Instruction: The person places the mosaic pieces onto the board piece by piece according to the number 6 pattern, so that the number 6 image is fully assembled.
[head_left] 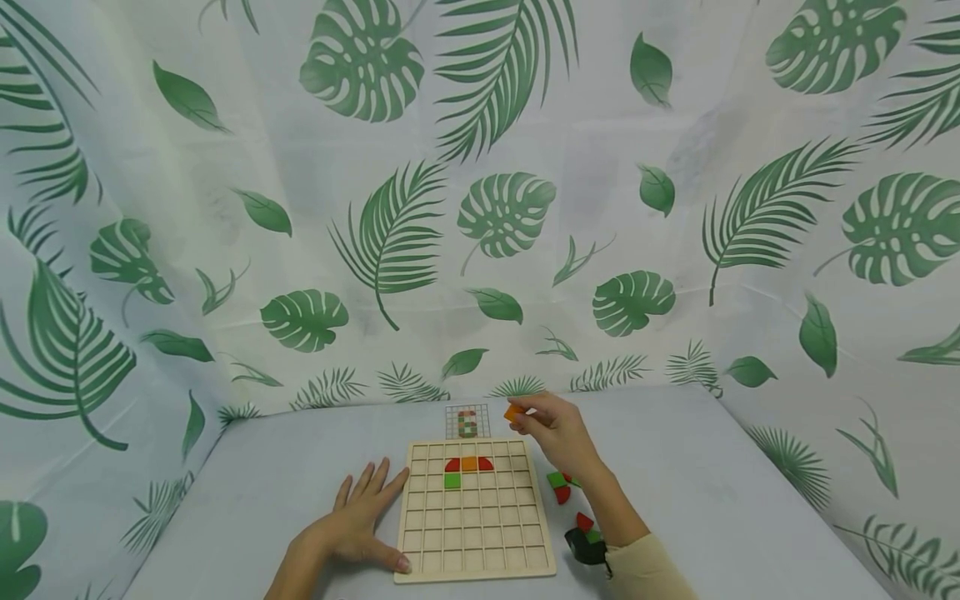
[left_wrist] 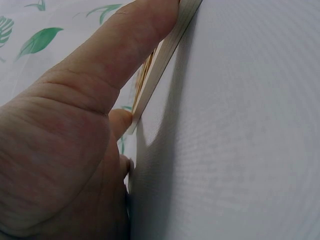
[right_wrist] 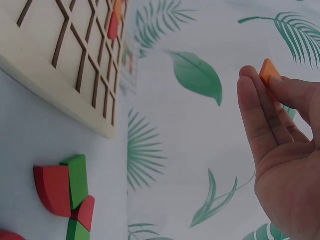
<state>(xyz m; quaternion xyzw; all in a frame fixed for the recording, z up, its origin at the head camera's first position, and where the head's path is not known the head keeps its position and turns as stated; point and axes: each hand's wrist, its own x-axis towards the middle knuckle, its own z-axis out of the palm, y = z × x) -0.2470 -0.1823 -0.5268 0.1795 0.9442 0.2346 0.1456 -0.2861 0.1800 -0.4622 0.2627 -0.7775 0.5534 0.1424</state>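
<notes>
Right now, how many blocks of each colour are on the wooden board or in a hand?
Red blocks: 2
Orange blocks: 2, one pinched in the right hand
Green block: 1
Total: 5

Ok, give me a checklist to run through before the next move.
1. Orange piece pinched by the right hand: ok.
2. Orange piece in a cell: not ok, held clear of the board.
3. Left hand touching the board's left side: ok.
4. Four placed pieces each within a cell: ok.
5. Loose pieces off the board, to its right: ok.
6. Card readable cell by cell: cannot tell, too small.
</notes>
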